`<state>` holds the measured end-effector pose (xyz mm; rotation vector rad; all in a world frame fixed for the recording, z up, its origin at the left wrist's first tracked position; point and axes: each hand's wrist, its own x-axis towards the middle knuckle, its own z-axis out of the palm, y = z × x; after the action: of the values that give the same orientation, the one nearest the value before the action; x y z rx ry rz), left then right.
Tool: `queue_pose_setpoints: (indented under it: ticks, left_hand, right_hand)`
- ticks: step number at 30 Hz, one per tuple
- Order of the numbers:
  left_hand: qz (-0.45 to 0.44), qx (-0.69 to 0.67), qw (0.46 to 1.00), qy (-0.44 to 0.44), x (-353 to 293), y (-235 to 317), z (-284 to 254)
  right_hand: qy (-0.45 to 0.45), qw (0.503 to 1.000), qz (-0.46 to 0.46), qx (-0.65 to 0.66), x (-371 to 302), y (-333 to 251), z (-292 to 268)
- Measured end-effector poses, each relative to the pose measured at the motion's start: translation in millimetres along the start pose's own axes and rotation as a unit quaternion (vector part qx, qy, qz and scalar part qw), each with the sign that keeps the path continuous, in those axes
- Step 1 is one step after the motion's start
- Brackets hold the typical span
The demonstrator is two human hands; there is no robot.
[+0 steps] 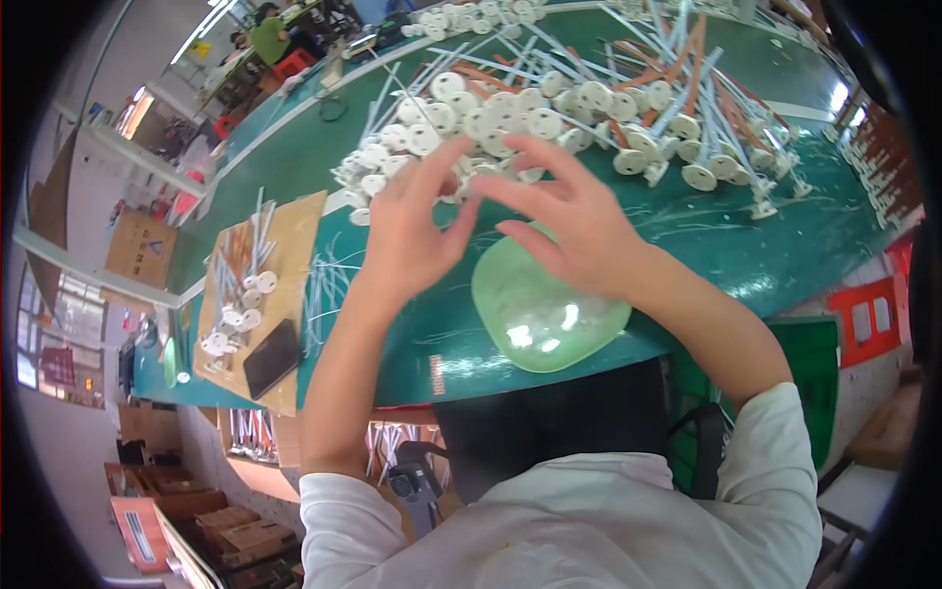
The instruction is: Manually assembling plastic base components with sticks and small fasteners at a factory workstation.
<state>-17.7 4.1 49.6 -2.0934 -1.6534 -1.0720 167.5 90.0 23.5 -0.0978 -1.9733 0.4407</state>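
Note:
My left hand [412, 231] is raised over the green table, its thumb and index finger apart and the other fingers curled. Whatever lies in those curled fingers is hidden. Close beside it, my right hand [579, 216] reaches leftward with thumb and fingers spread, nothing plainly visible between them. Just beyond both hands lies a heap of white round discs with small holes [545, 123], bearing long pale and orange-brown strips or wires. Below my right hand rests a translucent light-green bowl [554, 319] with a shiny surface; what it contains is unclear.
On the left, a cardboard sheet [299, 236] carries more wired discs and a dark flat rectangular object [271, 359]. Loose thin pale wires [329, 285] lie beside it. A red crate [868, 319] stands at the far right. A person in green [268, 39] sits in the background.

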Motion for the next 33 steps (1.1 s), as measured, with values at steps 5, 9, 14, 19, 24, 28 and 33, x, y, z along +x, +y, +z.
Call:
queue_pose_setpoints:
  ticks: [5,9,14,19,24,28,33]
  left_hand:
    - [0.04,-0.038,0.998,0.035,-15,12,18]
    - [-0.037,-0.143,0.987,0.056,-32,7,32]
    - [-0.027,-0.172,0.984,-0.03,-39,18,29]
    - [0.014,-0.12,0.993,-0.014,-41,24,29]
    - [0.053,-0.102,0.993,-0.002,-41,19,33]
    - [-0.002,-0.175,0.985,-0.008,-40,27,30]
    - [-0.005,-0.184,0.983,0.003,-43,24,30]
  right_hand:
    - [-0.081,0.996,-0.025,-0.022,-8,18,0]
    - [-0.019,0.999,0.004,0.028,-13,9,0]
    - [-0.021,0.999,-0.006,0.025,-15,5,2]
    - [0.002,0.993,-0.106,-0.058,-16,10,7]
    - [-0.007,0.982,-0.148,-0.121,-18,6,6]
    - [-0.02,0.984,-0.132,-0.116,-17,7,3]
    - [-0.024,0.992,-0.104,-0.06,-12,5,2]
